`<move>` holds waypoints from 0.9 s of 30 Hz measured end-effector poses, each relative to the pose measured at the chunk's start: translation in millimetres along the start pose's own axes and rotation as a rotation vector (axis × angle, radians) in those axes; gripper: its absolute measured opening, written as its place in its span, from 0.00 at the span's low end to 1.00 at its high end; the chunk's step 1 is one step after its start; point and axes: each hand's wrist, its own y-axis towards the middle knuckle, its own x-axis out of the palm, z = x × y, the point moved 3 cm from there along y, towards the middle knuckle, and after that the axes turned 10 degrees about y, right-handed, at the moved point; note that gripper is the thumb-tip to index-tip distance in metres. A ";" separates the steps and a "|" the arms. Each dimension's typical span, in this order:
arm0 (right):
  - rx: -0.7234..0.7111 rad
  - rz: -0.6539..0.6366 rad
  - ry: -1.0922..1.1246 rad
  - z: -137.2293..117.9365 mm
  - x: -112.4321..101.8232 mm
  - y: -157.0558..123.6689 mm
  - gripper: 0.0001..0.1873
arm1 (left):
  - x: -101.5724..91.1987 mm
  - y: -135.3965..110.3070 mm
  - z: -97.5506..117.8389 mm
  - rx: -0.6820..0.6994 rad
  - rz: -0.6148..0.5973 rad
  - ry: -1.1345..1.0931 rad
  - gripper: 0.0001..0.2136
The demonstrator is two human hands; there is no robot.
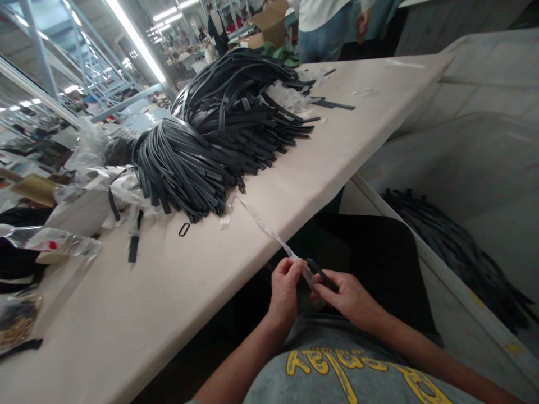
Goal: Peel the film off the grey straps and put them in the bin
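Over my lap, just off the table's near edge, my left hand [287, 285] is closed in a pinch on a whitish translucent plastic strip [265, 224]. The strip trails up onto the table towards the pile. Beside it my right hand [347, 297] is closed around a short black strap piece [320, 274], which slants between the two hands. The strip's lower end passes near my right fingers; whether they hold it too is hidden. A large pile of black straps [210, 129] lies across the table, and a small black oval ring [184, 229] sits in front of it.
The pale table [202, 292] runs diagonally. On its left are a loose black strap [133, 247], plastic bags [63, 241] and a bag of brass-coloured pieces [19, 322]. More dark straps [455, 252] lie in a pale-lined bin at right. A person [324, 31] stands beyond the table.
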 end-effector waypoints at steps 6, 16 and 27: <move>0.007 0.057 0.022 -0.9 -9.2 -3.1 0.14 | -2.5 0.7 -9.0 -0.053 0.017 -0.099 0.17; -0.073 0.144 -0.006 -0.1 -26.8 -3.1 0.12 | 26.1 -24.8 1.5 0.010 -0.388 0.240 0.18; 0.000 0.049 0.110 12.7 -50.8 -33.4 0.25 | 20.6 1.5 -5.1 -0.027 -0.240 0.413 0.15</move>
